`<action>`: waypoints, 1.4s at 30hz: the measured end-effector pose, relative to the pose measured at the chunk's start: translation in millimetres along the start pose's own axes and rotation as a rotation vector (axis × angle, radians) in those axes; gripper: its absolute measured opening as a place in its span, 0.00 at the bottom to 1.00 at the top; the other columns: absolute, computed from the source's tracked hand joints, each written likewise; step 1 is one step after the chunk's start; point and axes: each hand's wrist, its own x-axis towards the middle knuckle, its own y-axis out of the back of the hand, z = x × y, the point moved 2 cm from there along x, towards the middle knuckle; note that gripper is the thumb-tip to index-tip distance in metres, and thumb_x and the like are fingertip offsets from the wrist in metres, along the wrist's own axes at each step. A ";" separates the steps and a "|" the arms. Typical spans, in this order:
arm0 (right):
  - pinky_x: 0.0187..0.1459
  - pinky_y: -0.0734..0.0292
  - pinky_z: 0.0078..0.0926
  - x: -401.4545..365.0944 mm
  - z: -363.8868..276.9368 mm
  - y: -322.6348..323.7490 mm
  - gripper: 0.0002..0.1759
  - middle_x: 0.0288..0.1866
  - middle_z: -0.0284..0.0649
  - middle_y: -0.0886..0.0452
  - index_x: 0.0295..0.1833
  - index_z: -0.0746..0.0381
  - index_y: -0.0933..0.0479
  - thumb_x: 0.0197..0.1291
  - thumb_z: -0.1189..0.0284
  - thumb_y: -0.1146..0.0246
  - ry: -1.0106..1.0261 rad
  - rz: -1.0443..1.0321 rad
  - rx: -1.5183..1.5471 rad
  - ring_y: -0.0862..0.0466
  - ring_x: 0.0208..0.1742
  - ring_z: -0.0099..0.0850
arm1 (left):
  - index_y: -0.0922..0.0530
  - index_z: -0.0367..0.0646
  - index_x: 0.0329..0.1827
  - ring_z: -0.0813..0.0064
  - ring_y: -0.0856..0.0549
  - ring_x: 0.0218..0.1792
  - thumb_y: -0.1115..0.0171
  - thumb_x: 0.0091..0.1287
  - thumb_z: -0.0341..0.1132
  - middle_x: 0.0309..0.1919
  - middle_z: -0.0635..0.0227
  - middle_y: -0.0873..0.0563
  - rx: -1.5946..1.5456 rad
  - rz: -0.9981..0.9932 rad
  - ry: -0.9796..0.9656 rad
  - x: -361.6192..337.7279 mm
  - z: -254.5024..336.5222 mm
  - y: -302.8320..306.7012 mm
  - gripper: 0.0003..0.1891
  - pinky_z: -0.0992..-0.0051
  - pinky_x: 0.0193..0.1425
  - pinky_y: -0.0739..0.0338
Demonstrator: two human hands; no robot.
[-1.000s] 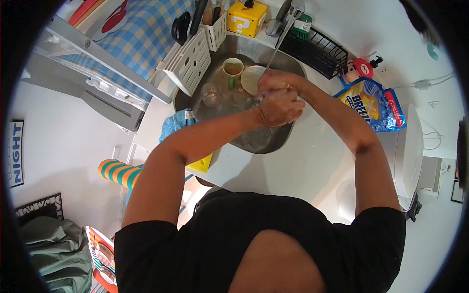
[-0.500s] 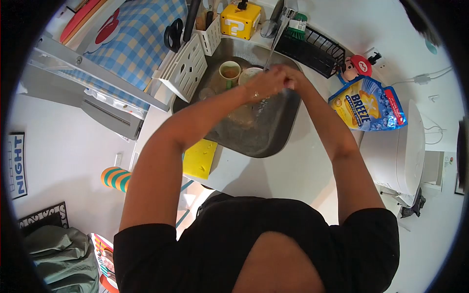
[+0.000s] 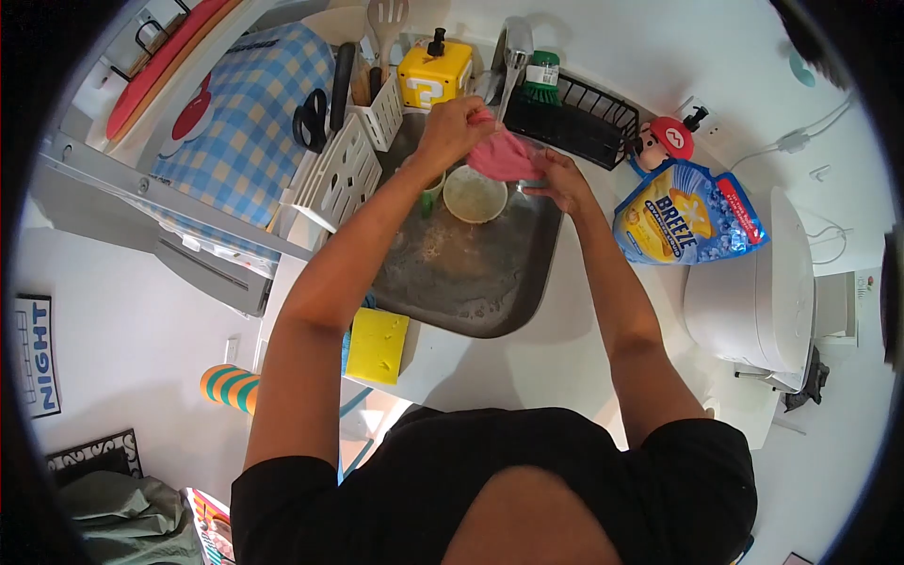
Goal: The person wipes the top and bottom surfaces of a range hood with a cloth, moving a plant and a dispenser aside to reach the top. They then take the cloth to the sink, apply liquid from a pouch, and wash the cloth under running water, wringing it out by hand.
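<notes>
A pink cloth point(image 3: 507, 156) is stretched between my two hands above the far part of the sink point(image 3: 443, 297). My left hand point(image 3: 450, 130) pinches its left end, while the fingers of my right hand point(image 3: 563, 181) grip its right end. Water runs from the faucet point(image 3: 517, 45) just behind the cloth. Below it, a pale round bowl point(image 3: 475, 196) stands in the sink, partly covered by the cloth. Beside the bowl a cup point(image 3: 431, 184) with a green handle is mostly hidden by my left forearm.
Left of the sink stand white slotted holders point(image 3: 344, 174) with scissors point(image 3: 310, 121). Behind it are a yellow question-mark dispenser point(image 3: 435, 77), a green brush point(image 3: 541, 83) and a black rack point(image 3: 574, 127). A Breeze pouch point(image 3: 683, 218) stands right; a yellow sponge point(image 3: 378, 346) lies at the front.
My hands were together under the water, with no cloth discernible. They have moved apart, left hand leftward, and the pink cloth now shows spread between them. The view has shifted slightly.
</notes>
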 end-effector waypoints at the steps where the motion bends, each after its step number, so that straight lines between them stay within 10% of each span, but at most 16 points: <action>1: 0.53 0.30 0.42 -0.2 -3.4 -2.7 0.19 0.51 0.42 0.27 0.51 0.60 0.29 0.57 0.63 0.40 0.009 -0.005 -0.002 0.29 0.55 0.38 | 0.22 0.36 0.27 0.71 0.21 0.22 0.33 0.47 0.40 0.21 0.56 0.21 0.005 0.008 -0.005 -0.7 4.5 -0.1 0.14 0.74 0.28 0.28; 3: 0.55 0.32 0.33 -4.5 -15.3 -15.0 0.25 0.56 0.41 0.31 0.54 0.59 0.30 0.48 0.70 0.34 0.571 -0.023 -0.387 0.31 0.58 0.36 | 0.25 0.35 0.27 0.84 0.22 0.26 0.36 0.55 0.36 0.19 0.68 0.21 -0.061 0.023 -0.065 -0.4 16.6 -3.0 0.11 0.81 0.28 0.30; 10: 0.61 0.40 0.31 -0.1 6.3 -45.5 0.27 0.62 0.37 0.34 0.52 0.60 0.26 0.42 0.72 0.31 0.541 -0.286 -0.434 0.34 0.62 0.33 | 0.23 0.37 0.39 0.78 0.20 0.34 0.41 0.60 0.30 0.32 0.70 0.19 -0.967 0.034 0.297 10.0 14.0 13.1 0.07 0.78 0.41 0.24; 12: 0.60 0.38 0.32 2.0 2.7 -41.8 0.24 0.60 0.39 0.31 0.51 0.60 0.26 0.45 0.70 0.32 0.553 -0.236 -0.303 0.31 0.59 0.34 | 0.25 0.36 0.47 0.75 0.20 0.38 0.40 0.58 0.29 0.42 0.64 0.20 -1.361 0.041 0.432 2.8 8.2 35.6 0.14 0.77 0.45 0.25; 14: 0.57 0.35 0.31 -14.5 -14.6 -46.9 0.19 0.57 0.38 0.29 0.48 0.60 0.24 0.47 0.69 0.33 0.250 -0.365 0.778 0.29 0.56 0.32 | 0.27 0.40 0.51 0.71 0.20 0.41 0.40 0.58 0.32 0.46 0.64 0.21 -1.460 0.009 0.464 -6.1 -6.9 34.9 0.17 0.70 0.48 0.24; 16: 0.50 0.30 0.31 -2.2 -14.2 -71.7 0.14 0.51 0.37 0.25 0.44 0.60 0.23 0.50 0.69 0.34 0.395 -0.186 0.913 0.24 0.49 0.31 | 0.25 0.41 0.48 0.67 0.20 0.42 0.42 0.61 0.42 0.44 0.64 0.20 -1.684 -0.144 0.842 -24.7 -18.1 0.9 0.17 0.68 0.51 0.26; 18: 0.40 0.27 0.29 1.2 -10.6 -104.4 0.08 0.37 0.36 0.20 0.37 0.61 0.22 0.51 0.71 0.36 0.410 0.156 0.540 0.21 0.38 0.30 | 0.24 0.40 0.47 0.64 0.20 0.42 0.48 0.62 0.51 0.42 0.64 0.19 -1.509 -0.032 1.042 -33.2 -90.0 -75.2 0.23 0.69 0.50 0.26; 19: 0.33 0.28 0.28 -26.7 -23.7 -121.6 0.05 0.27 0.39 0.19 0.32 0.63 0.21 0.52 0.72 0.40 0.505 0.370 -0.123 0.21 0.32 0.29 | 0.24 0.40 0.47 0.64 0.20 0.42 0.48 0.62 0.51 0.42 0.64 0.19 -1.506 -0.033 1.044 -34.3 -97.7 -87.3 0.23 0.69 0.50 0.26; 26: 0.30 0.29 0.26 11.1 -2.8 -85.0 0.13 0.21 0.44 0.22 0.27 0.65 0.22 0.50 0.65 0.42 0.598 0.441 -0.332 0.20 0.27 0.33 | 0.25 0.43 0.37 0.69 0.19 0.34 0.46 0.61 0.45 0.32 0.63 0.19 -1.096 0.104 1.058 -33.3 -82.7 -109.9 0.14 0.65 0.38 0.23; 29: 0.24 0.30 0.29 15.3 0.6 -108.2 0.12 0.19 0.47 0.23 0.21 0.64 0.26 0.50 0.68 0.40 1.107 0.854 -1.176 0.21 0.21 0.32 | 0.25 0.42 0.37 0.69 0.19 0.33 0.47 0.61 0.43 0.32 0.63 0.19 -1.301 0.160 1.172 -24.6 -86.7 -108.0 0.13 0.65 0.37 0.23; 32: 0.22 0.31 0.29 -19.1 -16.3 -115.9 0.13 0.15 0.41 0.26 0.19 0.63 0.30 0.52 0.69 0.42 1.091 0.591 -0.394 0.25 0.17 0.30 | 0.25 0.43 0.37 0.69 0.20 0.33 0.49 0.62 0.41 0.33 0.64 0.19 -1.408 0.037 1.033 -31.1 -121.6 -124.7 0.11 0.65 0.37 0.24; 34: 0.32 0.30 0.27 48.1 18.4 -72.0 0.09 0.26 0.43 0.23 0.29 0.65 0.25 0.51 0.69 0.40 0.372 0.453 -0.107 0.23 0.30 0.30 | 0.25 0.43 0.37 0.69 0.20 0.33 0.50 0.63 0.41 0.33 0.64 0.19 -1.432 -0.013 0.986 -31.0 -99.3 -116.7 0.11 0.65 0.38 0.24; 37: 0.34 0.30 0.23 31.6 9.0 -79.4 0.13 0.36 0.38 0.24 0.39 0.63 0.27 0.52 0.66 0.38 0.668 0.323 0.029 0.26 0.33 0.26 | 0.26 0.44 0.36 0.68 0.21 0.34 0.54 0.64 0.38 0.35 0.64 0.21 -1.149 0.478 1.265 -27.8 -27.0 -68.9 0.10 0.63 0.39 0.24; 42: 0.38 0.31 0.18 0.7 12.1 -40.5 0.19 0.40 0.35 0.26 0.49 0.63 0.31 0.56 0.65 0.39 0.700 -0.279 -0.438 0.28 0.36 0.23 | 0.26 0.44 0.36 0.62 0.21 0.37 0.54 0.63 0.41 0.37 0.61 0.21 -1.684 0.331 1.106 -3.4 -72.6 -14.1 0.12 0.57 0.40 0.25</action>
